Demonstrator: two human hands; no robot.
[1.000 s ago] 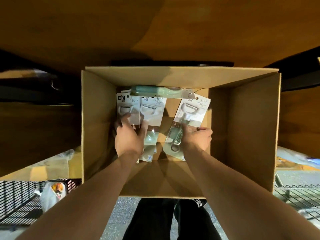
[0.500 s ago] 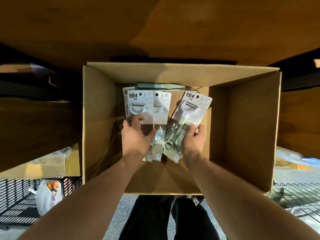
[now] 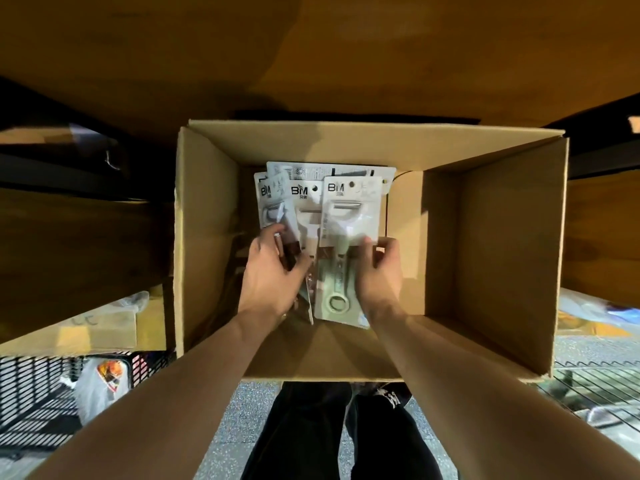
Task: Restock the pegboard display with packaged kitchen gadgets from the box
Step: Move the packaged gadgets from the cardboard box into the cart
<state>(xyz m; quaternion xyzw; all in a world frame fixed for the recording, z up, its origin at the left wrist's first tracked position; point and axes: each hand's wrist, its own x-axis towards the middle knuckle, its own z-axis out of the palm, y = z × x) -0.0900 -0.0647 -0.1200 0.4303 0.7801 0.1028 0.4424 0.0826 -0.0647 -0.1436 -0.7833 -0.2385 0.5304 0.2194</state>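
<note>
head view: inside the matte corrugated cardboard box (image 3: 502,254), the left hand (image 3: 273,275) curls its fingers round glossy, flat carded peeler packs (image 3: 277,202); the right hand (image 3: 377,275) pinches a third pack (image 3: 349,216), thumb on its front.

Open cardboard box (image 3: 485,237); white BM-branded peeler pkgs (image 3: 349,209) fanned, overlapping, tilted up inside, far-left part.

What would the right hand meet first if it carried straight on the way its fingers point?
The right hand, gripping a peeler packet, would probably reach the rear packet against the box wall; depth unclear.
</note>
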